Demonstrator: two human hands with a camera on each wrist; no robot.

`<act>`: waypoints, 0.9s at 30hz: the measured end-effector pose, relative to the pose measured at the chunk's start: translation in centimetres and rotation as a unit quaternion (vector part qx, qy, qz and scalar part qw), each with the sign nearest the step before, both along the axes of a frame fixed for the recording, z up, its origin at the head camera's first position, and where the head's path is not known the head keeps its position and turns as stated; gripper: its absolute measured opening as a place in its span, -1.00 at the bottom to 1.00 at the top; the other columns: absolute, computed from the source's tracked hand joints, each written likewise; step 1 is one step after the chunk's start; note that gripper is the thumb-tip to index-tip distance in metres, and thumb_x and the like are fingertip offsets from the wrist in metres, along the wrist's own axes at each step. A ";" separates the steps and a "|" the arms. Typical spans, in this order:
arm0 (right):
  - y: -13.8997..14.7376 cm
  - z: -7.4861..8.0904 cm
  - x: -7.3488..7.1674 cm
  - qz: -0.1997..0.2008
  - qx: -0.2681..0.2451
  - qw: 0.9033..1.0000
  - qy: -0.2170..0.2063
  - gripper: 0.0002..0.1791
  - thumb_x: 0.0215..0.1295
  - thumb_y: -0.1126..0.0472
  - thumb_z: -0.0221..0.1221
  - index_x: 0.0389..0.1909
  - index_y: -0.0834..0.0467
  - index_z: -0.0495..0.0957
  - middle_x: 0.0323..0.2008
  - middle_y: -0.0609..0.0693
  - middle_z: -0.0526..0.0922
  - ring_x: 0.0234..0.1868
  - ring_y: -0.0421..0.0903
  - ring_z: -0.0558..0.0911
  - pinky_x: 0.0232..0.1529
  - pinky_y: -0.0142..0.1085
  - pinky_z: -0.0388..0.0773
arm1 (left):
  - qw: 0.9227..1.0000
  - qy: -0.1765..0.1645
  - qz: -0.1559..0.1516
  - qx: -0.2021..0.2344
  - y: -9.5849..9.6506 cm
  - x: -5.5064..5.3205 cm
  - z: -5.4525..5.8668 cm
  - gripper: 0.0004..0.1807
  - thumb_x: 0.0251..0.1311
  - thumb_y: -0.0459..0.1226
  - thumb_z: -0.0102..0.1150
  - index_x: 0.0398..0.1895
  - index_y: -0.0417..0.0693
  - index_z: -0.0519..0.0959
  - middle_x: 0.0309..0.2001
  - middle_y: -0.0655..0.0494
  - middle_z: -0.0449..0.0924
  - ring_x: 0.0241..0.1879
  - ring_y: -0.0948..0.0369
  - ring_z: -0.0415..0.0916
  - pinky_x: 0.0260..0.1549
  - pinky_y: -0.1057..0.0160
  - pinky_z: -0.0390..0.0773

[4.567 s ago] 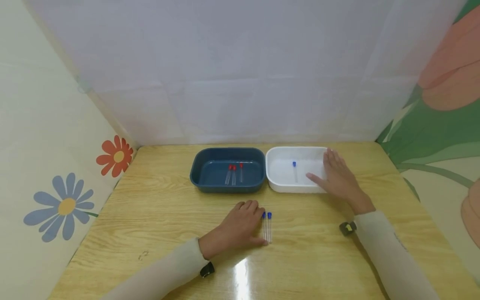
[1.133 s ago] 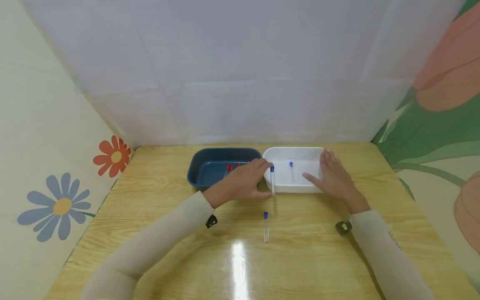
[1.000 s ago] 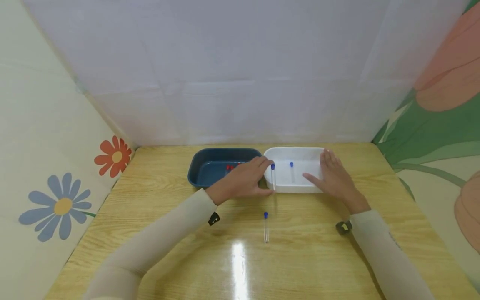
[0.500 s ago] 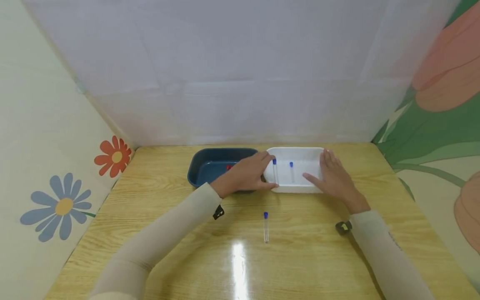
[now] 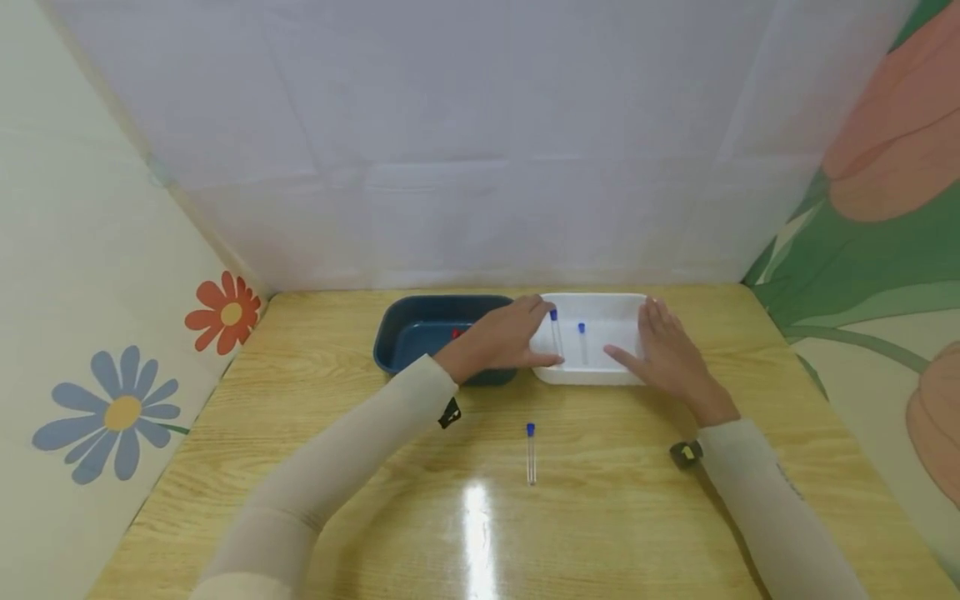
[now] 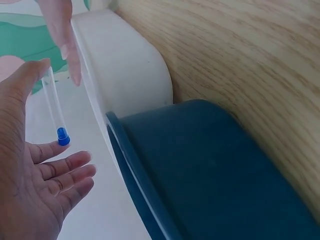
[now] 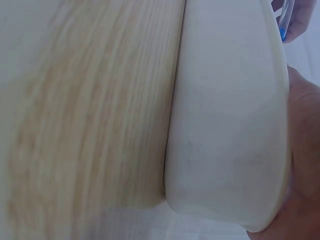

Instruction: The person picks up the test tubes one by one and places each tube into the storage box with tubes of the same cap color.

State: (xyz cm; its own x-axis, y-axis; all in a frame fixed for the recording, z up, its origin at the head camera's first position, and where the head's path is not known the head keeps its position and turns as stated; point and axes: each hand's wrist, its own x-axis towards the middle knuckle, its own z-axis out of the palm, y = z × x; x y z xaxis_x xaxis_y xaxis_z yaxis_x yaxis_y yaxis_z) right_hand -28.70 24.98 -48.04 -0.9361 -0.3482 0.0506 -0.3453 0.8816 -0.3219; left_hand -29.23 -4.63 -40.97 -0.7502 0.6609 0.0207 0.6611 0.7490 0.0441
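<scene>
Left of the white, plastic-looking rectangular tray [image 5: 592, 377], a dark blue rectangular tray [image 5: 412, 312] is touching it, a red cap [image 5: 456, 333] showing inside. Above the white tray's left end, your left hand [image 5: 504, 337] is pinching a clear, blue-capped tube [image 5: 557, 336] by both ends. In front of the white tray, a second tube [image 5: 531, 454] is lying on the wood-grain table [image 5: 637, 500]; inside, a third tube [image 5: 582, 343] is lying. Your right hand [image 5: 672, 357], fingers straight, is resting on the white tray's right end.
</scene>
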 end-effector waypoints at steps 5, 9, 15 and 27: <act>0.0 -0.1 0.0 -0.007 0.001 1.000 -0.004 0.24 0.41 -0.53 -0.22 0.55 0.46 -0.35 0.57 0.32 -0.47 0.59 0.23 -0.41 0.54 0.15 -0.35 | 1.000 -0.005 0.007 -0.003 0.5 -0.7 -0.4 0.05 0.24 0.40 0.06 0.53 -0.18 0.21 0.35 -0.08 0.37 0.23 0.10 0.43 0.17 0.09 0.54; -0.1 0.0 0.0 -0.007 0.001 1.000 -0.003 0.24 0.41 -0.53 -0.21 0.55 0.46 -0.33 0.57 0.34 -0.43 0.59 0.23 -0.41 0.54 0.15 -0.34 | 1.000 -0.012 0.014 -0.009 1.0 -1.2 -0.6 0.06 0.23 0.41 0.06 0.54 -0.17 0.20 0.37 -0.07 0.36 0.26 0.09 0.41 0.21 0.08 0.52; -0.2 0.0 -0.1 -0.007 0.007 1.000 0.001 0.23 0.41 -0.52 -0.22 0.55 0.47 -0.32 0.57 0.38 -0.39 0.59 0.24 -0.40 0.54 0.15 -0.33 | 1.000 -0.016 0.022 -0.013 1.6 -2.0 -1.1 0.07 0.22 0.42 0.06 0.54 -0.16 0.21 0.39 -0.06 0.36 0.29 0.09 0.39 0.24 0.08 0.48; -0.2 0.0 0.0 -0.004 0.001 1.000 0.003 0.22 0.42 -0.51 -0.20 0.55 0.46 -0.33 0.57 0.35 -0.42 0.59 0.23 -0.39 0.54 0.13 -0.34 | 0.999 -0.014 0.018 -0.036 2.4 -3.2 -2.3 0.07 0.20 0.42 0.10 0.51 -0.18 0.26 0.37 -0.09 0.38 0.31 0.06 0.38 0.27 0.08 0.46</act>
State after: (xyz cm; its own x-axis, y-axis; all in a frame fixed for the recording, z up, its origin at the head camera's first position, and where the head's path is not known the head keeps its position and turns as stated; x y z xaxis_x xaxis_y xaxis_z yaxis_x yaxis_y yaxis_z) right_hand -28.69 24.81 -48.01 -0.9384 -0.3409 0.0563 -0.3405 0.8851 -0.3174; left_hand -32.46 -2.26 -43.24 -0.7726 0.6332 -0.0471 0.6336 0.7736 0.0075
